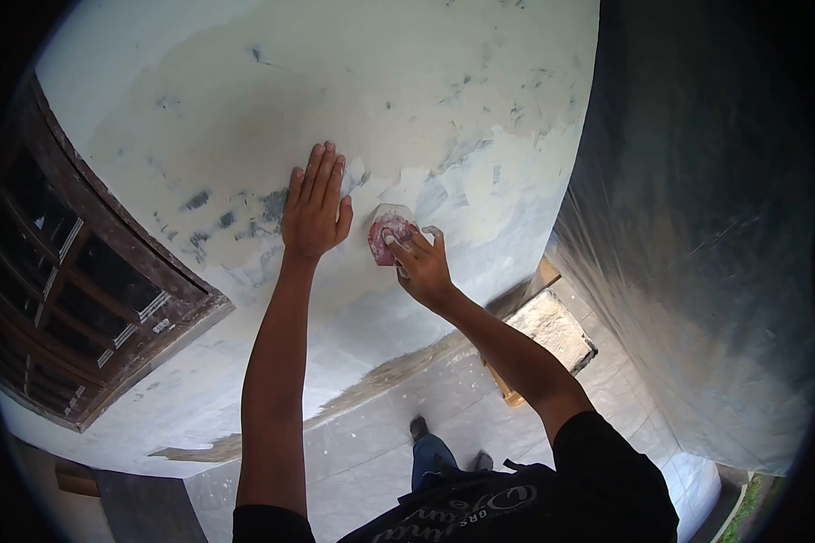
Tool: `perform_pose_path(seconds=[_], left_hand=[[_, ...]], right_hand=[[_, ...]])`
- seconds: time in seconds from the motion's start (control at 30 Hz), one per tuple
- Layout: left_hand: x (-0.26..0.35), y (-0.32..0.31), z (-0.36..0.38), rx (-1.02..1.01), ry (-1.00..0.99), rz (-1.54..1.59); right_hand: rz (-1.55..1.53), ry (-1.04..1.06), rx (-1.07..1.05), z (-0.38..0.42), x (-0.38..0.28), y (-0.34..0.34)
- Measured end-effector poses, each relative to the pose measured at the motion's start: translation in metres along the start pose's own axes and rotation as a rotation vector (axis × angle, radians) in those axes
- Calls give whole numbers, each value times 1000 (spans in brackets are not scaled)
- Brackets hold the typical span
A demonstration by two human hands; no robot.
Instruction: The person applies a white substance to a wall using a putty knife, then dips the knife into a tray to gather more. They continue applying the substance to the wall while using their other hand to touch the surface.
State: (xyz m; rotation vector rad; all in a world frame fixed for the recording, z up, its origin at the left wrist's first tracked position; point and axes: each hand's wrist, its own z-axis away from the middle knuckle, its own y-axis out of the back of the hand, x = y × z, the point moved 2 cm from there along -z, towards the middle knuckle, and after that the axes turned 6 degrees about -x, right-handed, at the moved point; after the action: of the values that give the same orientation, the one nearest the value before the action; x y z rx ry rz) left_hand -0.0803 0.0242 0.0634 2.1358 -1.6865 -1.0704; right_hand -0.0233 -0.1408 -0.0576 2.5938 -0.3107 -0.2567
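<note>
My left hand [315,206] lies flat on the pale, patchy wall [244,100], its fingers stretched upward and holding nothing. To its right, my right hand [423,262] grips a reddish-pink, dust-covered block [392,237] against the same wall. White dust coats the block and my right fingertips. Around both hands the wall shows dark blotches and smeared whitish patches. The face of the block that meets the wall is hidden.
A brown wooden window frame [145,362] with bars is at the left. Translucent plastic sheeting [697,253] hangs at the right. Below, a whitish-topped wooden stand [552,330] stands on the grey tiled floor [362,439], near my feet.
</note>
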Motion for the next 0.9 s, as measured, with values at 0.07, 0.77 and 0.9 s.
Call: perform_pose_path(seconds=[0.07,0.77,0.9], left_hand=[[-1,-1,0,-2,-8,28],[0,0,-1,-4,-5,15],[1,0,0,-7,-10,22]], right_hand=[[-40,8,32,-4,1,4],[-25,-73,169,-75,19,34],[13,-67,99,-75,18,18]])
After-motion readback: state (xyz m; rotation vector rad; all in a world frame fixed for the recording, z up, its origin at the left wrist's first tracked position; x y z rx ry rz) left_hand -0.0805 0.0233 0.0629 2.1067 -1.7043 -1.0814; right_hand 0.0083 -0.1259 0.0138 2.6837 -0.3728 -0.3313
